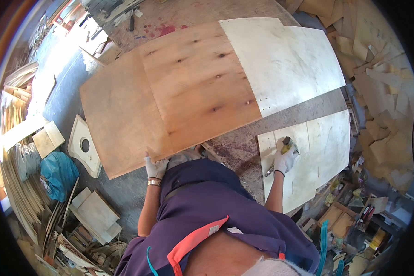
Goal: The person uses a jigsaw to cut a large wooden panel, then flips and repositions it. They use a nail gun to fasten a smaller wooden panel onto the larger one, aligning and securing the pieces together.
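A large brown plywood sheet (198, 83) with dark knots lies across the worktable. At its near edge is my left hand (156, 167) in a white glove, one finger on the edge and the others closed against it. My right hand (286, 161), also gloved, is closed around a small power tool (287, 145) with a dark top, a yellowish body and a metal fitting by the wrist. Hand and tool are over a pale board (317, 152) on the right; the glove hides much of the tool, so its exact kind is unclear.
A whitish panel (285, 60) adjoins the brown sheet at the far right. Veneer scraps (382, 92) are heaped beyond the table. A wooden box (338, 218) and clutter stand at lower right. On the left are a blue bag (59, 175), stacked strips and a board with a hole (85, 158).
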`<state>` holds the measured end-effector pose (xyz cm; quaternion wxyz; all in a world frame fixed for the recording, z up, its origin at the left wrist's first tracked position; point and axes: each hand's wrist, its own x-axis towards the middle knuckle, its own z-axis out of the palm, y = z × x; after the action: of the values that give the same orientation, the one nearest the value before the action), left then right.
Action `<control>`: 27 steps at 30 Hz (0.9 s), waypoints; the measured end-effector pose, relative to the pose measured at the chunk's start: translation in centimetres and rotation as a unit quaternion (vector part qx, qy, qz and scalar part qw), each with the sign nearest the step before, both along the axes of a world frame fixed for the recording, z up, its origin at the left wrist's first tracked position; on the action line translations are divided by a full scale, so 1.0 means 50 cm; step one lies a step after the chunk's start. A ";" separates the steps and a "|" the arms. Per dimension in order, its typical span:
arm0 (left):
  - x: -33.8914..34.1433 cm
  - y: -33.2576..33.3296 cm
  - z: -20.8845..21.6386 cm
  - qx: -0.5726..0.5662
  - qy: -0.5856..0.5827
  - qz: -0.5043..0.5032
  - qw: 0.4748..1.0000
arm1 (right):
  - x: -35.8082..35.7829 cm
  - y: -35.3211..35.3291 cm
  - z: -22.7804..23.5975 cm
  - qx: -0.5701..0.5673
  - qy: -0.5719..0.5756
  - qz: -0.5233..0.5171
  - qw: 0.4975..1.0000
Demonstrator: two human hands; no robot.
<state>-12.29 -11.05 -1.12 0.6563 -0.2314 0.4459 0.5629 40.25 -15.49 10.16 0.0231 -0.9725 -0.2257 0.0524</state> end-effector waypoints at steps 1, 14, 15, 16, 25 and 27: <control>0.023 0.003 0.000 -0.026 -0.019 -0.013 0.999 | -0.002 -0.006 -0.004 0.028 -0.019 0.056 0.998; 0.183 0.044 0.048 0.139 0.055 0.015 0.989 | 0.062 0.160 -0.177 0.379 0.553 0.001 0.742; 0.174 0.040 0.052 0.147 0.095 0.018 0.984 | 0.074 0.181 -0.183 0.395 0.636 -0.046 0.662; 0.176 0.049 0.071 0.115 0.114 0.070 0.984 | 0.077 0.197 -0.186 0.393 0.708 -0.106 0.577; 0.075 -0.133 0.153 0.024 0.247 0.254 0.935 | -0.023 0.168 -0.152 0.396 0.618 0.000 0.679; 0.055 -0.166 0.166 0.007 0.246 0.289 0.925 | -0.028 0.155 -0.124 0.334 0.605 0.066 0.719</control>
<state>-9.56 -19.37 7.20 0.3365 -0.1994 0.5031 0.7706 38.88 -7.75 3.98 0.4750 -0.6453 -0.2299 0.5524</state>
